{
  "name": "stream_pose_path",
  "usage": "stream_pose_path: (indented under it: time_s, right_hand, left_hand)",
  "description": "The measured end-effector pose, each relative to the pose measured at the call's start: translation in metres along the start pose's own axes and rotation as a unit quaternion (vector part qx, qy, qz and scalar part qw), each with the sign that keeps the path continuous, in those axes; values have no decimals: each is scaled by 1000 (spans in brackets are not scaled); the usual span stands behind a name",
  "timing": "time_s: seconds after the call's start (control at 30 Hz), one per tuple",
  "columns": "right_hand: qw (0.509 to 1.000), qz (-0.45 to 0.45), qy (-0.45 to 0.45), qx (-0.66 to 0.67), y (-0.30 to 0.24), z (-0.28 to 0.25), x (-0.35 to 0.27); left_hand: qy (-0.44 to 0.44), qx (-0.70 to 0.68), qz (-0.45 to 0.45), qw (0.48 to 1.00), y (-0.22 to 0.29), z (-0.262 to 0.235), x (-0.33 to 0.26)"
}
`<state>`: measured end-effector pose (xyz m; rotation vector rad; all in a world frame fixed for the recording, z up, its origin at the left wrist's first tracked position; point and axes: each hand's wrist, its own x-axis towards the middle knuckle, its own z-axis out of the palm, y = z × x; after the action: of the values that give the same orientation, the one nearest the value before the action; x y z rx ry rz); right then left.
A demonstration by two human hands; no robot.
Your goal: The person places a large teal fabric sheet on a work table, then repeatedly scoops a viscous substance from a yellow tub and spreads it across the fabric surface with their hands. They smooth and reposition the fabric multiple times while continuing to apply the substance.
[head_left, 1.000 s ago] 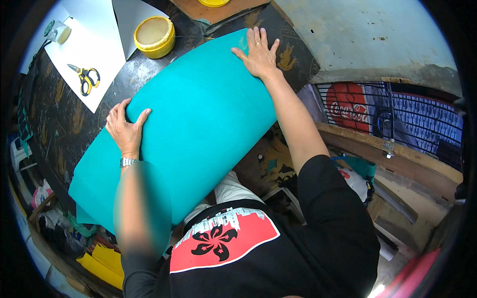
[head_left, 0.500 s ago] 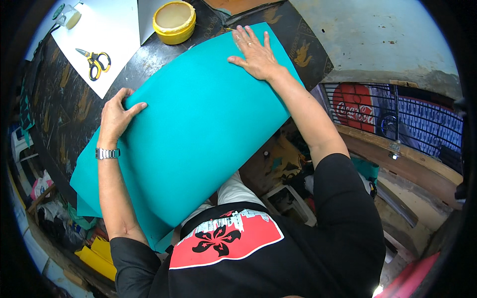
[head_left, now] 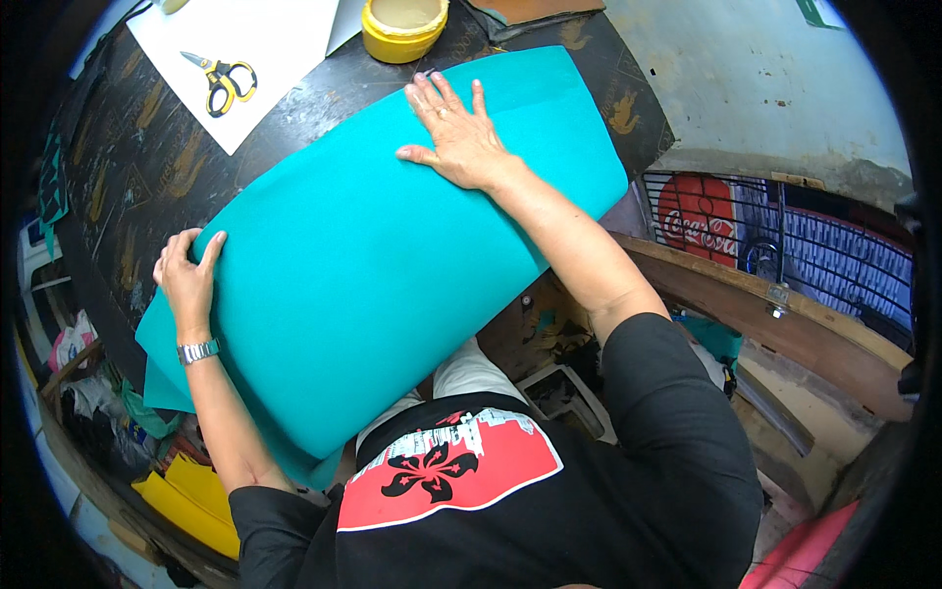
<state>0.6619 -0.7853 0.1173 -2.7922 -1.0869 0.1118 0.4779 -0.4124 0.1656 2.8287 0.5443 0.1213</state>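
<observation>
While the big teal sheet [head_left: 383,285] lies draped across the dark bench [head_left: 147,167], bowed up along its middle and spilling over the near edge toward your lap, you have it only loosely rolled over on itself, so I judge the shaping as begun but not finished: the near part hangs free below the bench edge and the far corner by the wall still lies flat. Your right hand [head_left: 456,137] rests palm down on the far upper part of the sheet, its grip spread wide and flat, fingers fanned and pressing rather than pinching anything. Your left hand [head_left: 186,280] sits at the sheet's left edge, thumb on top and fingers curled around the border, so that grip is closed lightly on the sheet itself; a metal watch [head_left: 198,350] shows on that wrist. What seems left is to bring the loose near part in and settle the curve, since nothing fastens it yet as far as can be seen. Beyond the sheet, a white paper [head_left: 265,49] lies at the far left of the bench, a round yellow tub [head_left: 402,27] stands just past the sheet's far edge, and yellow-handled scissors [head_left: 224,79] lie untouched on the paper, well apart from both hands.
</observation>
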Motion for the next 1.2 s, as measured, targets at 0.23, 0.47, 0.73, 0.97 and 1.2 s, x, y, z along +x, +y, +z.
stream_pose_path:
  time_s: [0.23,0.47,0.73,0.97,1.2]
  right_hand:
    - [999,-22,-1,32,-76,13,10]
    - [999,48,14,10,-119,23,14]
    - [988,10,-58,144,-221,20,15]
    - [986,167,27,13,-78,-10,1]
    - [996,86,14,-26,-130,25,11]
  left_hand:
    - [3,116,37,993,-49,19,-76]
    - [34,56,-6,998,-71,29,-101]
    - [41,55,-18,997,-62,23,-102]
    - [49,55,-14,997,-62,26,-99]
    - [31,48,-55,997,-51,28,-105]
